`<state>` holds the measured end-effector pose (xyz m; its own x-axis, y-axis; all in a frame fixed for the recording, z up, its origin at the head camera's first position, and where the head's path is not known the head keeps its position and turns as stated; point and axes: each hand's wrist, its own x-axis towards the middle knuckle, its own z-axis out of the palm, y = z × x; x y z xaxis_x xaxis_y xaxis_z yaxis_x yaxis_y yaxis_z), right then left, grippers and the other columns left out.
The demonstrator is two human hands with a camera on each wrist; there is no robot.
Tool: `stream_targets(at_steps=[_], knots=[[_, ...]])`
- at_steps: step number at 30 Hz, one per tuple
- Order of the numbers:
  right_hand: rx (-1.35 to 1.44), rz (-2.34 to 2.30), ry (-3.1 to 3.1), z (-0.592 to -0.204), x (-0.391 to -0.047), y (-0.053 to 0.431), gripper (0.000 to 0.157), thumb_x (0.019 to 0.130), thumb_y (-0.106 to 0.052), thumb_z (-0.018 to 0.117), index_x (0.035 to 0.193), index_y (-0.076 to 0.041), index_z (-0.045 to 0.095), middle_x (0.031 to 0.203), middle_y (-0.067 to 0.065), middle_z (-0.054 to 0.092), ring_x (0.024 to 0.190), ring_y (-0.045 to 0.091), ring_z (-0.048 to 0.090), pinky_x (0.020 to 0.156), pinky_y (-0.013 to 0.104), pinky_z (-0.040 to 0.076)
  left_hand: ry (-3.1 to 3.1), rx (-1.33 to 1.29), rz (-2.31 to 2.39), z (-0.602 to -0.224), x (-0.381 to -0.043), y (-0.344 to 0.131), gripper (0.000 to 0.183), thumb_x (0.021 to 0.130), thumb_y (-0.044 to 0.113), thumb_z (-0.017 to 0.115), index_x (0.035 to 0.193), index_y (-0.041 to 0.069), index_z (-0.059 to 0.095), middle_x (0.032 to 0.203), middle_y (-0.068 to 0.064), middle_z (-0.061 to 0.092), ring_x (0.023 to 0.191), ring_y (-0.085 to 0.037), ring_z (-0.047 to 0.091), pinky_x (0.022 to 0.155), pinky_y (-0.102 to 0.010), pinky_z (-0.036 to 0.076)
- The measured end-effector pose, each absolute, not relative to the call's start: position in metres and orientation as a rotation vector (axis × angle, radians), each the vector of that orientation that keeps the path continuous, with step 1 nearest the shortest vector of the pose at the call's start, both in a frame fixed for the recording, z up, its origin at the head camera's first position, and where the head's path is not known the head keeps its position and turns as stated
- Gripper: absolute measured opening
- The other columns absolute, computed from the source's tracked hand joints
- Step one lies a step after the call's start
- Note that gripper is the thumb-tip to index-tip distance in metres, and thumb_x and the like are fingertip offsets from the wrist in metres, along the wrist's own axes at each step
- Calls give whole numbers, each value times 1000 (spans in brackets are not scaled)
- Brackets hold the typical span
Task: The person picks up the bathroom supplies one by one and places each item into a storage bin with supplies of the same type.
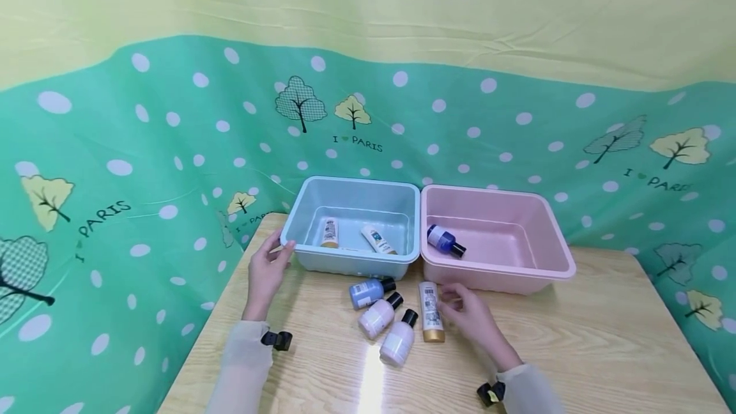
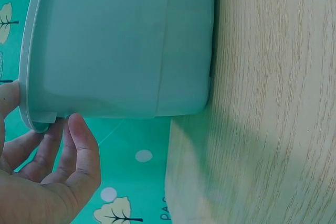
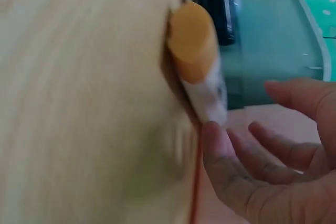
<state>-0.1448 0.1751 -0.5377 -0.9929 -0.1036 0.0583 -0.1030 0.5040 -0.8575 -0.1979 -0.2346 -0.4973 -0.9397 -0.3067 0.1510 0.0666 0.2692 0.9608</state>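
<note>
At the left, my left hand (image 1: pixel 268 273) holds the rim of a light blue plastic bin (image 1: pixel 345 263) at its front left corner. In the left wrist view, the thumb lies over the rim and the fingers (image 2: pixel 50 148) are curled beneath it. My right hand (image 1: pixel 468 315) is beside a white tube with a gold cap (image 1: pixel 430 308) lying on the table. Its fingertips (image 3: pixel 215 135) are right at the tube's side in the right wrist view, with the thumb apart. Inside the blue bin lie two similar white tubes (image 1: pixel 329 230) (image 1: pixel 376 238).
A pink bin (image 1: pixel 489 275) stands against the blue one, with a dark blue bottle (image 1: pixel 441 238) in it. On the wooden table (image 1: pixel 598 337) lie a blue bottle (image 1: pixel 366 293) and two pale pink bottles (image 1: pixel 377 319) (image 1: pixel 397 342) with black caps. Behind hangs a green patterned cloth (image 1: pixel 489 126).
</note>
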Motion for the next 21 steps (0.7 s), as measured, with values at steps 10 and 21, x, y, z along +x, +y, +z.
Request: stream_targets(at_steps=[10,21], knots=[[5,-1522,2776,-554,-149,164,40,79,-10,73,114,1,57,98,13,62,76,17,61,65,23,52,-2251,232,-1711,-498,-199,-233,55,84,44,62,133,21,50,121,-11,56,98,-23,58,67,-25,55],[-13,-1480,2801,-554,-152,154,46,76,-9,74,116,1,55,97,11,63,74,15,58,60,25,52,-2243,234,-1719,-498,-197,-233,52,86,40,63,132,20,51,122,-13,56,97,-22,59,67,-27,55]])
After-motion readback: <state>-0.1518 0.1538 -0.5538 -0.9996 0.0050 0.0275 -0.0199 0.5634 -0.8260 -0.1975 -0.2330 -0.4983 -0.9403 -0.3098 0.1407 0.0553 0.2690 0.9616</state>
